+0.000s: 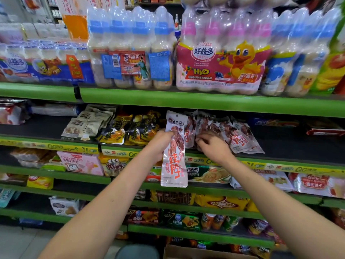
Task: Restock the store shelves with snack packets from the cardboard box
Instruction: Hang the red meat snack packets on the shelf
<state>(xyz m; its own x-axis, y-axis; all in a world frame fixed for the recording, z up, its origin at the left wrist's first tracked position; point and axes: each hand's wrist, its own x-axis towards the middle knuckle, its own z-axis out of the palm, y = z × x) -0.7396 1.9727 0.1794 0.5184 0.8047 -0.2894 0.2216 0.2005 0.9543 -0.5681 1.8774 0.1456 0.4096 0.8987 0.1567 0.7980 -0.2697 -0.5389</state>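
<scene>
Head view: left hand (158, 144) grips long white-and-red snack packet (175, 150) at mid-length, fingers curled round it, packet upright in front of second shelf (261, 159). Right hand (211, 146) rests on row of matching packets (240, 137) lying on that shelf, fingers curled onto them; firm hold cannot be told. Cardboard box (196, 253) at bottom edge, below shelves. Bottle multipacks (220, 53) on shelf above.

Two hands (162, 144) (212, 146) reached toward one pink multipack of drink bottles (220, 58); below it stood five green shelves (205, 101), one red-and-white snack packet (174, 150) was held up, and one cardboard box (196, 252) sat lowest.
</scene>
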